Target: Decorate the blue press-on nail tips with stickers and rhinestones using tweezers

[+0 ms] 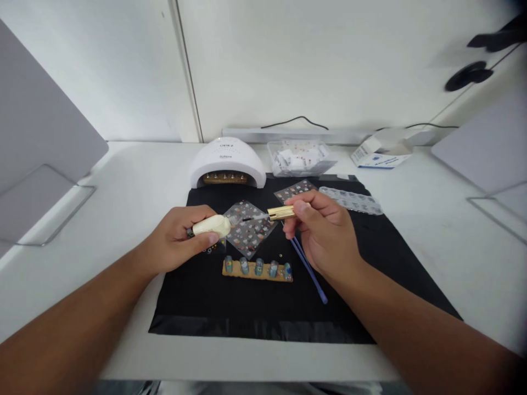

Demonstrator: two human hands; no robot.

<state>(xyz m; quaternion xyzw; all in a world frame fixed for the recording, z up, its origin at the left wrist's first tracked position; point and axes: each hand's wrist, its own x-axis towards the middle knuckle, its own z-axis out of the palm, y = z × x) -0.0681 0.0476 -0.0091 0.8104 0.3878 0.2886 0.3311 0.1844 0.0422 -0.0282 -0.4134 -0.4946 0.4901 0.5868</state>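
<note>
Head: hands (181, 236) (331, 236) over blk mat (255, 304) on wht tbl (420, 219), panels (329, 71) behind.

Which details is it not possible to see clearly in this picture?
All in the head view:
Bottle: partly hidden by the left hand.
Cap: partly hidden by the right hand.
Nails: fine patterns too small.
Box: print too small and blurred.
Upper black fixture: cut off by the right edge.

L hand (181, 237) hides pt of the bottle (211, 225); R hand (329, 230) covers pt of the gold cap (280, 213) & a bit of the blue stick (308, 270). Forearms (109, 285) cut off at pic edges. Black handle (500, 39), top R, cut off & blurry. Box (381, 160) print too small to read, ditto sticker sheet (250, 230) details.
</note>
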